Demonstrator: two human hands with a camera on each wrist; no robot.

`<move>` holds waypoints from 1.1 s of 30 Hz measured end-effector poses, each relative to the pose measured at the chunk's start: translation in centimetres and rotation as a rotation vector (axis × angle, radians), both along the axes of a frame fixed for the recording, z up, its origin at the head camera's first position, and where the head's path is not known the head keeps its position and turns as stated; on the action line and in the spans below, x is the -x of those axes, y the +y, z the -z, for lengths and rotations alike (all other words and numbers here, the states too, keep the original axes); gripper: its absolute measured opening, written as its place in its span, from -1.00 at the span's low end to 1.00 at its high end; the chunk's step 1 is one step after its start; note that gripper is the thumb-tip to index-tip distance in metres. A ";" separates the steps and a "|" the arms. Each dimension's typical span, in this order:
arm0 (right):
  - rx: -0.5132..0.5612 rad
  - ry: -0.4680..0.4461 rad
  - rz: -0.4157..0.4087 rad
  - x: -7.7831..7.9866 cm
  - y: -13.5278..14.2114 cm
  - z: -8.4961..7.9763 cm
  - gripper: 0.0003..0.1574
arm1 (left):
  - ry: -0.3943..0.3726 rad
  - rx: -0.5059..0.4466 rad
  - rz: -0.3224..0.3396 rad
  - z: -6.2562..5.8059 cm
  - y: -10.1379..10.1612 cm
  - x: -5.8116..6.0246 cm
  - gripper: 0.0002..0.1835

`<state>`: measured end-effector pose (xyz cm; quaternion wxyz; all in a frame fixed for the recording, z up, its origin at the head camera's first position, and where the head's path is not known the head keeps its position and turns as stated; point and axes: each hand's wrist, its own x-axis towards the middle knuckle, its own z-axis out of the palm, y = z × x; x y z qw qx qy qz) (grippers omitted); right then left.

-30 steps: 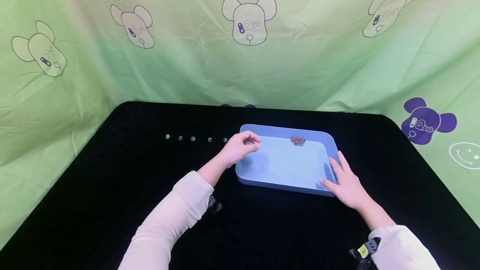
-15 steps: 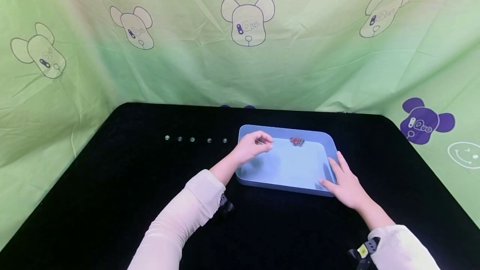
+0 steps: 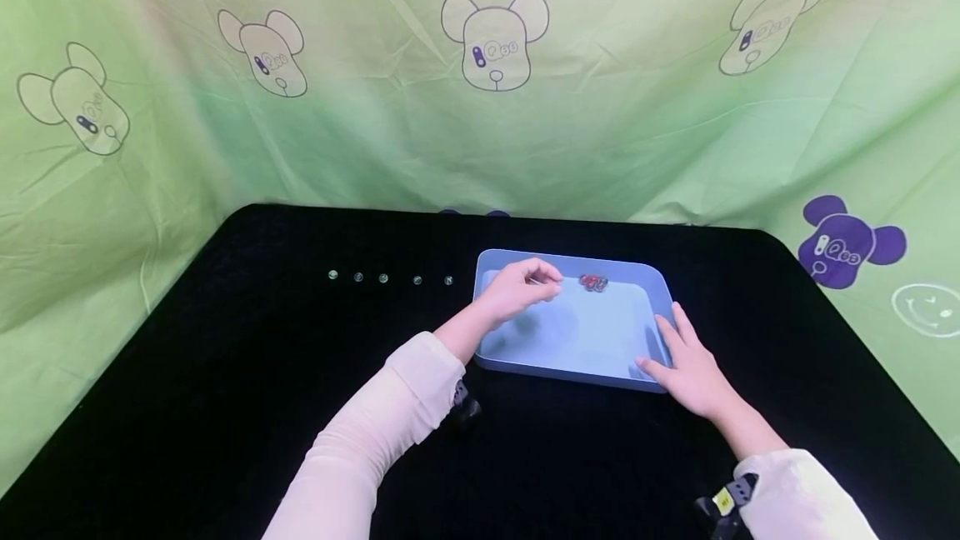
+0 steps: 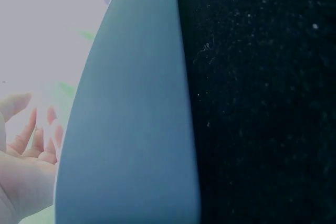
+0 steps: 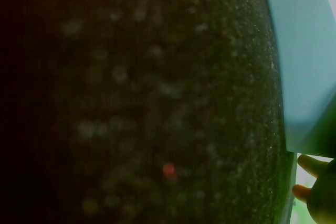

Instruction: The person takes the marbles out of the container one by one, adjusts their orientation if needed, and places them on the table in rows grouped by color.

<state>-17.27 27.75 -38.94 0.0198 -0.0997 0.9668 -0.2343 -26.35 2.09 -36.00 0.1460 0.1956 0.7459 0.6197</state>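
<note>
"Blue shallow rectangular tray [image 3: 588, 340], smooth like plastic: where do you have it, and how are the hands?"

"I have it on the black cloth-like tabletop [image 3: 225, 407]. The left hand [image 3: 517, 290] hangs over the tray's left half, fingers loosely bent; I can make out nothing between them. The right hand [image 3: 697, 377] rests at the near right corner, fingers extended against the right wall, not wrapped round it as far as I can tell. The hands are well apart."

"Which step would you call that?"

"A reach inside the tray, I judge, with the right hand steadying it. Just past the left fingertips, near the far wall, lies a bunch of small round glossy red-and-clear pieces [image 3: 592, 283]. From my end, taking one would call for a lowered left hand and a fine fingertip pinch."

"Farther out?"

"Left of the tray, five small clear disc-like pieces [image 3: 383, 278] lie spaced in a row; their material I can't tell. Beyond the table hangs a pale green curtain [image 3: 375, 148]."
</note>
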 end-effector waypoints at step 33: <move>-0.003 0.012 0.001 -0.1 0.0 -0.2 -0.10 | -0.082 0.006 -0.026 0.8 3.7 1.7 -0.81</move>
